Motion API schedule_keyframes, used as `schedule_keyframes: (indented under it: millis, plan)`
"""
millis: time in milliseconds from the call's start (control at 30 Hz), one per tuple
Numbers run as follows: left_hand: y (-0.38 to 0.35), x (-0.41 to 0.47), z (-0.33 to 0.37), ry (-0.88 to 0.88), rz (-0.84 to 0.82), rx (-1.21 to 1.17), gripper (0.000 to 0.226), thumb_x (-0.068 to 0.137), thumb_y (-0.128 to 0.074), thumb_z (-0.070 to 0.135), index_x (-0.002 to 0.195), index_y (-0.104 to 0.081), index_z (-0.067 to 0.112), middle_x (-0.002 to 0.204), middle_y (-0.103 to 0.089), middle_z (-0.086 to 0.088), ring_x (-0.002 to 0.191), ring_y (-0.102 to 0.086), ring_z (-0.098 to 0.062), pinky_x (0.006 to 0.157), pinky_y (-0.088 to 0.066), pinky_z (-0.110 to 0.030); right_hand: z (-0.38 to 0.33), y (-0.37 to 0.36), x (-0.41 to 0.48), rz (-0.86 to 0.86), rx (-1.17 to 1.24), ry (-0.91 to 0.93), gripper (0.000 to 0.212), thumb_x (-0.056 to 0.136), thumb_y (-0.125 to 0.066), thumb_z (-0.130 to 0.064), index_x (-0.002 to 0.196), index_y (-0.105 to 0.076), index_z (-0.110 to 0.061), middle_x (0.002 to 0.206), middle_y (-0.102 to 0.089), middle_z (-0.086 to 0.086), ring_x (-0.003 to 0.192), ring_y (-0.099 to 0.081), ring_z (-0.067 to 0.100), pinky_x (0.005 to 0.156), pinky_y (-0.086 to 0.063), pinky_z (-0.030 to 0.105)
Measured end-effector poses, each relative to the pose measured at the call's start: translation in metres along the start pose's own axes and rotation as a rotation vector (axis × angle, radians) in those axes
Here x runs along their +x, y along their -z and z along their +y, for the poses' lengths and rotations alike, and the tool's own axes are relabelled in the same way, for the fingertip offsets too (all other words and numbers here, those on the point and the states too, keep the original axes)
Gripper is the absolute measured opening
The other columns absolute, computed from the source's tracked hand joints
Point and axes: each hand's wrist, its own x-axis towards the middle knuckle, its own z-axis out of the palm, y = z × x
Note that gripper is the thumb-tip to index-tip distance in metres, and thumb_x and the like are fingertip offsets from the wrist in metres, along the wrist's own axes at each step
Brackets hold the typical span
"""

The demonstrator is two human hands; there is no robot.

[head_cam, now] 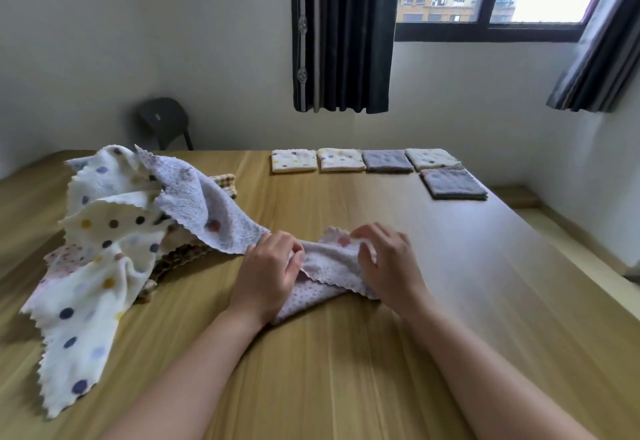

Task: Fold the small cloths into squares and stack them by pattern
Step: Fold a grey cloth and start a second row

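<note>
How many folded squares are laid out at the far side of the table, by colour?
Cream polka-dot squares: 3
Grey squares: 2
Total: 5
Not counted: the lilac dotted cloth gripped by the left hand and the right hand, and the unfolded pile.

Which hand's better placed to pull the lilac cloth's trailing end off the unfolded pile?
Left, probably. The left hand grips the pale lilac dotted cloth right where it runs up onto the heap of unfolded cloths; the right hand holds the end away from the heap.
</note>
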Motion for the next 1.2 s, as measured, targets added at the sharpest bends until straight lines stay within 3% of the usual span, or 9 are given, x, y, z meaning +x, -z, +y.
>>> schedule_keyframes:
  millis: [100, 167, 267, 467, 633, 767, 900, 1100, 1200]
  plan:
    - [-0.005, -0.003, -0.007, 0.015, -0.160, 0.032, 0.042, 0.081, -0.047, 0.053, 0.105, -0.062, 0.023, 0.118, -0.058, 0.008, 0.112, -0.050, -0.014, 0.090, -0.040, -0.038, 0.000, -0.007, -0.008, -0.328, -0.108, 0.093, 0.049, 0.081, -0.040, -0.063, 0.109, -0.062, -0.030, 0.120, -0.062, -0.010, 0.113, -0.056, 0.015, 0.090, -0.038, 0.035]
    - [-0.008, -0.003, -0.010, 0.046, -0.171, -0.002, 0.026, 0.083, -0.061, 0.043, 0.097, -0.065, 0.021, 0.115, -0.060, 0.008, 0.111, -0.053, -0.016, 0.091, -0.039, -0.037, 0.003, -0.010, -0.009, -0.430, -0.182, 0.102, 0.059, 0.076, -0.037, -0.073, 0.116, -0.059, -0.035, 0.132, -0.055, -0.012, 0.123, -0.048, 0.012, 0.098, -0.036, 0.036]
    - [-0.006, -0.002, -0.009, 0.012, -0.051, -0.053, 0.007, 0.088, -0.064, 0.024, 0.084, -0.059, 0.021, 0.094, -0.060, 0.009, 0.093, -0.057, -0.015, 0.084, -0.046, -0.042, 0.005, -0.011, -0.010, -0.342, -0.136, 0.147, 0.035, 0.086, -0.050, -0.056, 0.107, -0.064, -0.032, 0.121, -0.061, -0.012, 0.117, -0.054, 0.013, 0.094, -0.037, 0.034]
    - [0.009, -0.007, 0.016, -0.095, 0.052, -0.274, 0.028, 0.094, -0.047, 0.047, 0.090, -0.055, 0.021, 0.081, -0.057, 0.009, 0.075, -0.054, -0.012, 0.072, -0.045, -0.031, -0.008, -0.008, -0.014, -0.132, -0.057, 0.249, 0.030, 0.080, -0.061, -0.042, 0.105, -0.066, -0.026, 0.111, -0.068, -0.011, 0.103, -0.063, 0.014, 0.086, -0.048, 0.038]
    - [0.012, -0.016, 0.014, -0.039, -0.144, -0.395, 0.052, 0.088, -0.039, 0.065, 0.124, -0.044, 0.028, 0.117, -0.056, 0.013, 0.110, -0.053, -0.001, 0.092, -0.041, -0.020, -0.016, -0.002, -0.017, 0.003, 0.159, 0.168, 0.023, 0.077, -0.044, -0.014, 0.079, -0.068, -0.013, 0.082, -0.070, -0.004, 0.077, -0.061, 0.012, 0.064, -0.051, 0.031]
    - [0.010, -0.017, 0.005, 0.125, -0.413, -0.263, 0.074, 0.081, -0.003, 0.079, 0.138, -0.030, 0.040, 0.119, -0.064, 0.010, 0.120, -0.052, -0.009, 0.110, -0.030, -0.039, -0.003, 0.003, -0.020, -0.017, 0.279, 0.058, 0.027, 0.072, -0.043, 0.001, 0.072, -0.067, -0.012, 0.071, -0.067, -0.003, 0.066, -0.062, 0.014, 0.058, -0.051, 0.038]
    - [0.011, -0.009, -0.004, 0.136, -0.447, 0.085, 0.077, 0.083, 0.006, 0.063, 0.143, -0.031, 0.033, 0.145, -0.046, 0.009, 0.142, -0.026, -0.006, 0.118, 0.007, -0.047, 0.004, 0.004, -0.020, -0.160, 0.310, 0.001, 0.037, 0.066, -0.042, 0.001, 0.068, -0.068, -0.026, 0.067, -0.068, -0.004, 0.062, -0.063, 0.018, 0.056, -0.050, 0.042]
    - [0.022, -0.006, 0.011, 0.066, -0.293, 0.133, 0.070, 0.081, 0.003, 0.059, 0.116, -0.051, 0.032, 0.102, -0.061, 0.016, 0.105, -0.055, -0.008, 0.088, -0.019, -0.031, 0.006, 0.006, -0.018, -0.226, 0.354, -0.012, 0.032, 0.066, -0.040, -0.007, 0.062, -0.066, -0.025, 0.057, -0.063, -0.002, 0.052, -0.057, 0.022, 0.049, -0.046, 0.042]
    - [0.020, -0.002, 0.001, 0.154, -0.419, 0.219, 0.071, 0.088, 0.003, 0.063, 0.136, -0.039, 0.031, 0.131, -0.058, 0.008, 0.126, -0.047, -0.010, 0.107, -0.015, -0.044, 0.004, 0.010, -0.017, -0.215, 0.387, -0.003, 0.031, 0.064, -0.034, -0.023, 0.060, -0.062, -0.009, 0.053, -0.057, 0.006, 0.051, -0.052, 0.028, 0.049, -0.043, 0.041]
